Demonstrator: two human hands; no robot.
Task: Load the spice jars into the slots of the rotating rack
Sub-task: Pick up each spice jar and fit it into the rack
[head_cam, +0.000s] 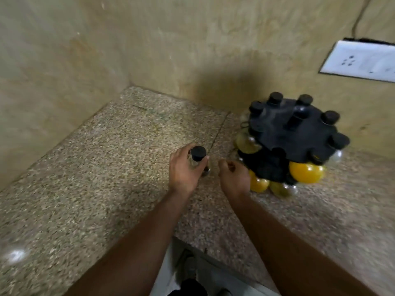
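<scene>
Left grip (183, 169) holds black-capped jar (198, 153); rack (284, 129) carries yellow-filled jars (306, 172).

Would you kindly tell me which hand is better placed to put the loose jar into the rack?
Left, probably: the left hand already grips the jar, while the right hand looks empty beside the rack.
</scene>
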